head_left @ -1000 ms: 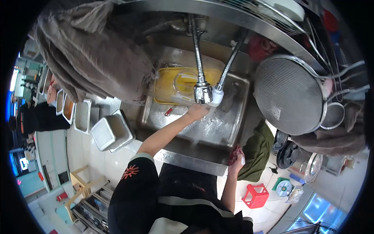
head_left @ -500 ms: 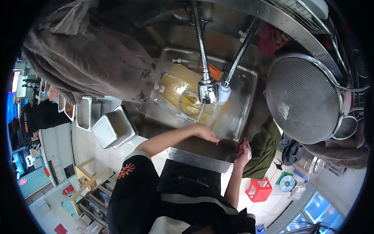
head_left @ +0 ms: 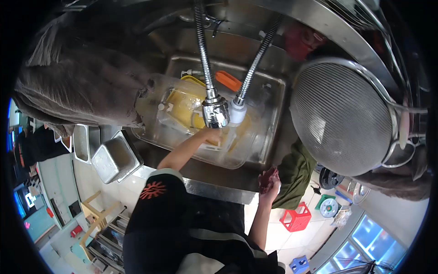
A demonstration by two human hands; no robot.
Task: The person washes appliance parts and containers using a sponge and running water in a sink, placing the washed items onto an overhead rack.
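My left hand [head_left: 211, 136] reaches over the sink [head_left: 273, 132], just below the chrome tap head [head_left: 215, 113]. Its fingers are small and partly hidden there, so their grip cannot be made out. Under it lies a clear plastic tub [head_left: 235, 162] with yellow items and water inside. My right hand [head_left: 273, 189] is closed around a dark red, crumpled piece that looks like raw meat [head_left: 268, 179], held above the front right of the sink. A second spray head, white [head_left: 237, 112], hangs beside the chrome one.
A large mesh strainer [head_left: 342, 118] hangs at the right, above an olive-green cloth [head_left: 294, 176]. Grey cloth [head_left: 91, 86] drapes over the left side. An orange object [head_left: 228, 81] lies at the sink's back. Metal pans [head_left: 116, 157] stand at the left, and a red stool [head_left: 295, 217] on the floor.
My left hand has moved from the sink's front edge, left and away from me, to below the chrome tap head. My right hand still holds the red piece. The whole view has shifted.
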